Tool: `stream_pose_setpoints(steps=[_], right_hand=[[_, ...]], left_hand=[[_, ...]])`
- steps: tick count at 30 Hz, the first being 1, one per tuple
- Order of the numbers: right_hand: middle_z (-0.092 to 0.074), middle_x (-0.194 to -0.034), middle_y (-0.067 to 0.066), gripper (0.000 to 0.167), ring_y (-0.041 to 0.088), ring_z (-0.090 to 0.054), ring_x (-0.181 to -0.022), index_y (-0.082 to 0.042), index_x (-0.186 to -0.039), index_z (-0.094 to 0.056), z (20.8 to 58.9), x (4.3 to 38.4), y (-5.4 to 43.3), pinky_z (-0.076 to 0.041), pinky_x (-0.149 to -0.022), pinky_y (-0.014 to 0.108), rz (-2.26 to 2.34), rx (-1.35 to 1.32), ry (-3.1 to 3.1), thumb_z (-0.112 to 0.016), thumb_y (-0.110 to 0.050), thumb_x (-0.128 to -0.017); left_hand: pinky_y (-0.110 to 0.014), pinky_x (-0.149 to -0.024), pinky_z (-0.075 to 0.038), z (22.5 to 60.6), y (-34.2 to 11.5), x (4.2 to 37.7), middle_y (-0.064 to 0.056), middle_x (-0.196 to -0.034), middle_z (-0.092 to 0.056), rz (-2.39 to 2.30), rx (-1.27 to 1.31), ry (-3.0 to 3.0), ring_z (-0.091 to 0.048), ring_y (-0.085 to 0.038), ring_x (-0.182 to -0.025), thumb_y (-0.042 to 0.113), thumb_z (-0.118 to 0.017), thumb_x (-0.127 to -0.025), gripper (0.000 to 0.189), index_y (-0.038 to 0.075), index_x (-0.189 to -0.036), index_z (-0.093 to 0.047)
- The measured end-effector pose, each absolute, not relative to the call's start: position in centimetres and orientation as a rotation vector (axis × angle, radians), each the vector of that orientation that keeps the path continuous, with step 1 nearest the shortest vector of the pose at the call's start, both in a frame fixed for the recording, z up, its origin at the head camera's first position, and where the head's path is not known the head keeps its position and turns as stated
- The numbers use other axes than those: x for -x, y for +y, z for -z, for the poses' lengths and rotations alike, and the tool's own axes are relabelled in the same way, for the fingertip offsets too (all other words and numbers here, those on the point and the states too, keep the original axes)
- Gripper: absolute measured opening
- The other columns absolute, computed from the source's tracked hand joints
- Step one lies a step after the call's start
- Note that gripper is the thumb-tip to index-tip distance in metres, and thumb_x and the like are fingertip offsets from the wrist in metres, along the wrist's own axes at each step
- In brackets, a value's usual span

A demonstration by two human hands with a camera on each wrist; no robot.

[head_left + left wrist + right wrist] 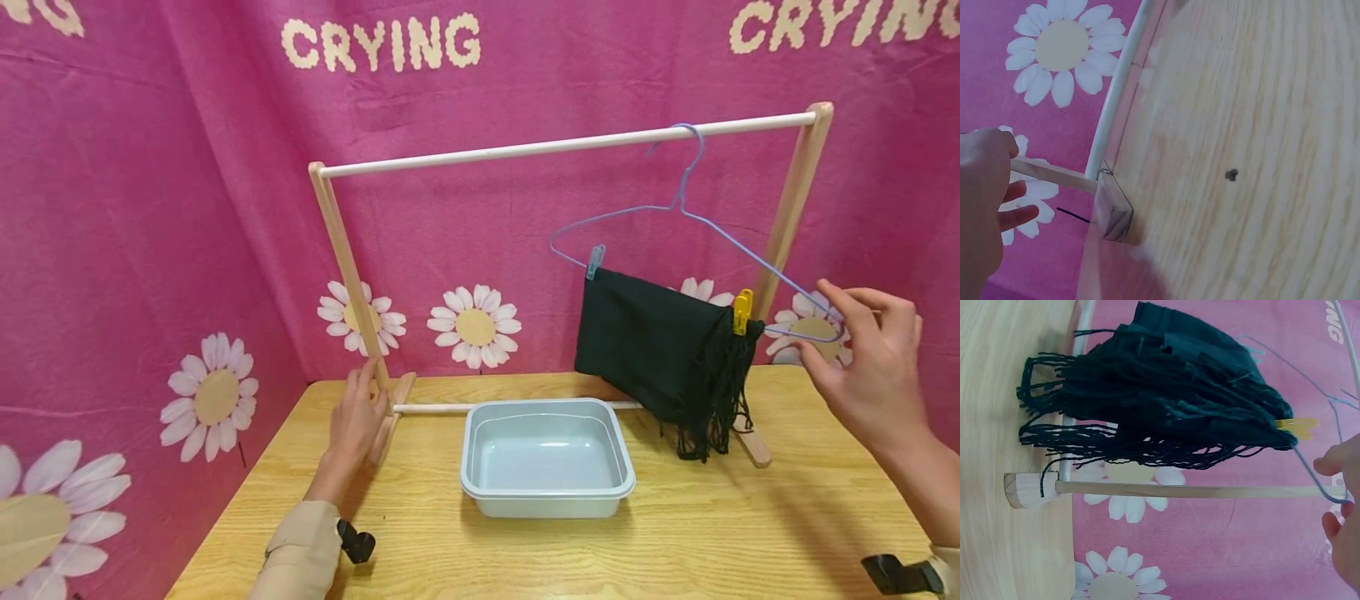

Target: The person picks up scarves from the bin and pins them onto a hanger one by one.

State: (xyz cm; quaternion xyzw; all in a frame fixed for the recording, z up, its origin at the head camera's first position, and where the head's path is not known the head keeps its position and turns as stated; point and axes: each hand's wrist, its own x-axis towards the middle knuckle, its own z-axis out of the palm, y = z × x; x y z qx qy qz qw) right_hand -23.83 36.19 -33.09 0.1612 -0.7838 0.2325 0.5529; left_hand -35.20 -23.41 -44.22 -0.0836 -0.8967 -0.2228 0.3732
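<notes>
A blue wire hanger [723, 225] hooks over the white top rod of a wooden rack, tilted down to the right. Black fringed cloth, likely a scarf [645, 333], hangs from its lower bar, held by a grey-blue clothespin [596, 262] and a yellow clothespin [742, 312]. Around the hanger's right corner is my right hand [877, 358], thumb and index finger spread apart; in the right wrist view a fingertip seems to touch the wire. My left hand [356, 421] pinches the rack's left post [1054, 173] low down, its other fingers loose.
A pale grey plastic basin [547, 500] stands on the wooden table [420, 550], in front of the rack's lower rod [431, 409]. The rack's right post [798, 192] rises behind the hanger. A pink flowered curtain [480, 233] encloses the back and left side.
</notes>
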Motion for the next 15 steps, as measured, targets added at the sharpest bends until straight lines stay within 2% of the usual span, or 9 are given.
stream_pose_setpoints(steps=[2, 5, 6, 8, 9, 12, 15], right_hand=[[-0.044, -0.124, 0.039, 0.085, -0.005, -0.029, -0.113, 0.003, -0.134, -0.057, 33.1, 23.6, 36.0, -0.012, -0.098, 0.028, -0.555, -0.374, -1.840, -0.047, -0.070, -0.090], [-0.045, -0.122, 0.038, 0.082, -0.006, -0.028, -0.118, 0.005, -0.130, -0.059, 33.0, 23.0, 35.6, -0.012, -0.098, 0.025, -0.588, -0.362, -1.827, -0.050, -0.066, -0.090], [-0.046, -0.121, 0.037, 0.080, -0.010, -0.023, -0.120, 0.005, -0.128, -0.060, 33.0, 22.9, 35.4, -0.012, -0.098, 0.024, -0.602, -0.362, -1.826, -0.050, -0.065, -0.090], [-0.048, -0.119, 0.035, 0.078, -0.012, -0.026, -0.115, 0.006, -0.127, -0.061, 33.1, 22.4, 34.9, -0.016, -0.096, 0.022, -0.610, -0.370, -1.838, -0.051, -0.063, -0.092], [-0.052, -0.117, 0.028, 0.076, -0.013, -0.027, -0.114, 0.006, -0.126, -0.061, 33.2, 22.2, 34.6, -0.018, -0.095, 0.019, -0.614, -0.379, -1.846, -0.050, -0.061, -0.093], [-0.056, -0.113, 0.019, 0.059, -0.015, -0.032, -0.107, 0.006, -0.123, -0.064, 33.6, 21.9, 33.6, -0.023, -0.090, 0.011, -0.620, -0.421, -1.871, -0.058, -0.046, -0.096], [-0.058, -0.107, 0.006, 0.036, -0.014, -0.039, -0.102, 0.005, -0.119, -0.067, 33.9, 21.7, 32.3, -0.030, -0.087, 0.005, -0.662, -0.504, -1.886, -0.069, -0.020, -0.092]], left_hand=[[-0.045, -0.051, -0.050, 44.0, -23.5, 35.0, -0.014, -0.109, -0.059, 0.534, 0.223, -2.278, -0.064, -0.030, -0.075, 0.009, -0.073, -0.087, 0.058, 0.014, -0.141, -0.051], [-0.042, -0.049, -0.047, 43.5, -23.3, 34.7, -0.014, -0.106, -0.059, 0.480, 0.273, -2.263, -0.060, -0.027, -0.068, 0.012, -0.074, -0.086, 0.054, 0.012, -0.137, -0.054], [-0.041, -0.049, -0.047, 43.3, -23.1, 34.6, -0.014, -0.106, -0.060, 0.464, 0.297, -2.266, -0.059, -0.026, -0.067, 0.014, -0.074, -0.086, 0.053, 0.011, -0.136, -0.055], [-0.040, -0.051, -0.048, 42.7, -22.6, 34.3, -0.014, -0.107, -0.061, 0.452, 0.348, -2.287, -0.057, -0.024, -0.066, 0.020, -0.074, -0.088, 0.052, 0.011, -0.136, -0.055], [-0.042, -0.053, -0.049, 42.4, -22.4, 34.1, -0.015, -0.110, -0.062, 0.444, 0.379, -2.294, -0.057, -0.025, -0.067, 0.022, -0.074, -0.089, 0.051, 0.011, -0.135, -0.056], [-0.046, -0.066, -0.055, 41.3, -21.3, 33.4, -0.016, -0.119, -0.063, 0.411, 0.443, -2.345, -0.064, -0.030, -0.083, 0.033, -0.071, -0.092, 0.053, 0.011, -0.137, -0.054], [-0.049, -0.086, -0.055, 40.3, -20.2, 32.4, -0.014, -0.128, -0.062, 0.379, 0.501, -2.396, -0.064, -0.033, -0.108, 0.041, -0.066, -0.094, 0.057, 0.012, -0.141, -0.051]])
